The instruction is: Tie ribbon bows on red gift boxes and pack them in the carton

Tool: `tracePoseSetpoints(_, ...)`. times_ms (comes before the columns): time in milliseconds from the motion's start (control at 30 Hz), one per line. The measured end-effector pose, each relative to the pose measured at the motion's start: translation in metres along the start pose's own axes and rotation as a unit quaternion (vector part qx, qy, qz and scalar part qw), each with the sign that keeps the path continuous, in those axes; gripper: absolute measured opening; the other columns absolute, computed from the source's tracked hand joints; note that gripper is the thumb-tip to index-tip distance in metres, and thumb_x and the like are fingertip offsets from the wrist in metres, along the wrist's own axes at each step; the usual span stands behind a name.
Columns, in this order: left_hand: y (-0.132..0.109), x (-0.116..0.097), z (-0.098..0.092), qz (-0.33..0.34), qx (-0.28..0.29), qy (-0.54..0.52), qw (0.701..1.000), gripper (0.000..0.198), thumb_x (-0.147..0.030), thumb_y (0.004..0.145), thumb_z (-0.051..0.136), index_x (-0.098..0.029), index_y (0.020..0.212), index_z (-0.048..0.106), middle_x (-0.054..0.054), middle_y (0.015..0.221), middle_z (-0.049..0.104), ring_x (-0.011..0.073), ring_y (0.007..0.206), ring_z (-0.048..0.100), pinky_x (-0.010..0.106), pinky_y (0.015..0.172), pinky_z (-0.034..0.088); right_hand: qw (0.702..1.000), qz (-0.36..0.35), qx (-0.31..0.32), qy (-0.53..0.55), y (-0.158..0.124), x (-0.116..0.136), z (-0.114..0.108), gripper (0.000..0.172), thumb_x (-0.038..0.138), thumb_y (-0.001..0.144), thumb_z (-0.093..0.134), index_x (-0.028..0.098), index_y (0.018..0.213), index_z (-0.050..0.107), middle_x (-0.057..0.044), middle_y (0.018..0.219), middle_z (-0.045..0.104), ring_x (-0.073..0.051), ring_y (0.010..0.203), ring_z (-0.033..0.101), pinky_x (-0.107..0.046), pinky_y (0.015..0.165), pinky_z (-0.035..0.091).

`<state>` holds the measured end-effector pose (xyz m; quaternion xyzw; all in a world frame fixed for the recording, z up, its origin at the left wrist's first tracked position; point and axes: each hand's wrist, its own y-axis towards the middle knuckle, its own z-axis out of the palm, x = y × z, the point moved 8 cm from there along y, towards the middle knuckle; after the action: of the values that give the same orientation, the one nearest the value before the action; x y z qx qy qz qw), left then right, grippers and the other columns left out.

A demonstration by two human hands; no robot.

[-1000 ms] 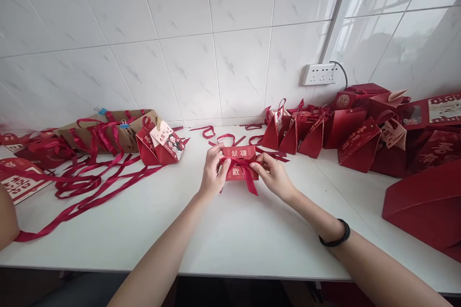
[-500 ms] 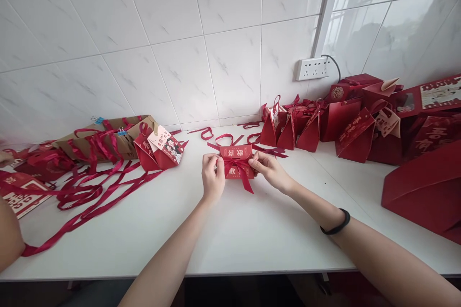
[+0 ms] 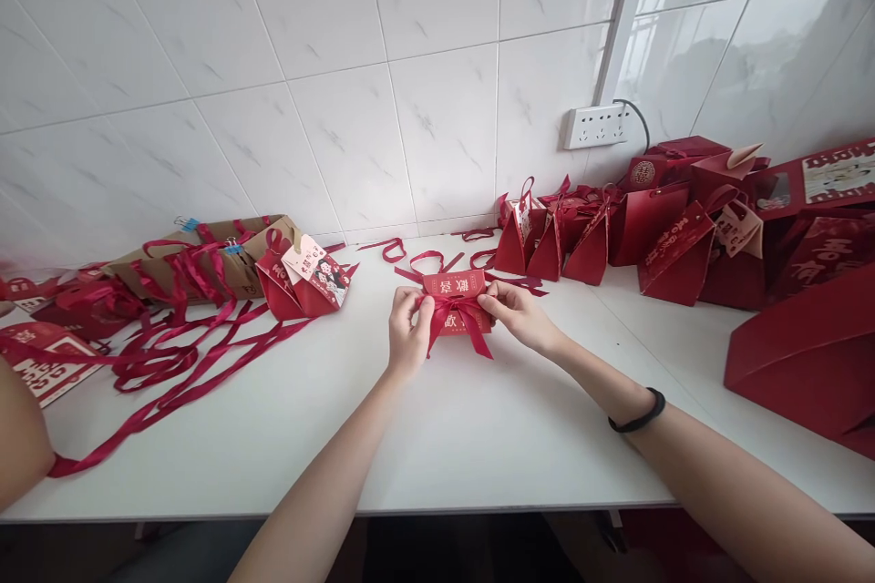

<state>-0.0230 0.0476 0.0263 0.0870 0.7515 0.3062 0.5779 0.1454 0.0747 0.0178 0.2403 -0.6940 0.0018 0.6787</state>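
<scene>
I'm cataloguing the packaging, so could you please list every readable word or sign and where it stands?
"歡喜", upside down: upper flap of the small red box.
"歡", upright, partly covered: its lower face, beside a character mostly hidden by ribbon.
"有", apparently: red box at far right.
Too small or blurred: all other lettering, as on the pale tag, far-left card and round emblem.

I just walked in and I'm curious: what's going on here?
At a white table, a person's left hand and right hand pinch the two sides of a red ribbon bow on a small red gift box. The bow is formed, its tails hanging on the near side. Other red gift boxes are to the right.
</scene>
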Motion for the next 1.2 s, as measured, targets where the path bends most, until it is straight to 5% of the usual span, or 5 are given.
tracePoseSetpoints(467,-0.002,0.013,0.027,-0.144,0.181,-0.166,0.958,0.064,-0.038,0.068,0.073,-0.025,0.119,0.036,0.003,0.104,0.060,0.0193,0.093,0.061,0.033,0.081,0.050,0.998,0.036,-0.002,0.055,-0.004,-0.003,0.003,0.041,0.054,0.077,0.059,0.019,0.067,0.041,0.003,0.060,0.049,-0.010,0.052,0.049,-0.027,0.055,0.043)
tracePoseSetpoints(667,0.000,0.011,0.024,-0.138,0.166,-0.153,0.964,0.063,-0.038,0.066,0.075,-0.024,0.115,0.037,0.003,0.103,0.060,0.0176,0.088,0.062,0.031,0.078,0.051,0.966,-0.099,0.049,-0.235,-0.013,0.017,0.006,0.088,0.049,0.068,0.069,0.023,0.135,0.018,-0.019,0.137,0.030,-0.025,0.093,0.057,-0.037,0.062,0.052)
tracePoseSetpoints(900,0.001,0.021,0.022,-0.182,0.188,-0.176,0.949,0.060,-0.054,0.069,0.067,-0.022,0.116,0.048,0.006,0.109,0.061,0.0214,0.097,0.060,0.030,0.079,0.050,0.925,-0.117,0.086,-0.351,-0.014,0.020,0.010,0.089,0.036,0.068,0.067,0.022,0.141,0.018,-0.017,0.137,0.032,-0.029,0.100,0.055,-0.044,0.077,0.052)
tracePoseSetpoints(1067,-0.010,0.044,0.033,-0.276,0.273,-0.223,0.894,0.070,-0.076,0.071,0.043,-0.021,0.112,0.058,0.008,0.099,0.063,0.0200,0.083,0.058,0.028,0.062,0.047,0.987,0.136,-0.031,-0.078,-0.005,-0.016,-0.021,0.067,0.065,0.077,0.049,0.019,0.124,0.038,-0.013,0.109,0.058,-0.027,0.093,0.060,-0.042,0.079,0.052)
tracePoseSetpoints(1200,-0.012,0.036,0.038,-0.221,0.310,-0.193,0.904,0.062,-0.062,0.071,0.058,-0.025,0.120,0.054,0.006,0.100,0.062,0.0139,0.070,0.054,0.027,0.060,0.045,0.908,0.358,0.065,0.208,-0.017,-0.044,-0.002,0.064,0.070,0.084,0.019,0.018,0.098,0.053,-0.007,0.071,0.061,-0.019,0.058,0.058,-0.037,0.061,0.053)
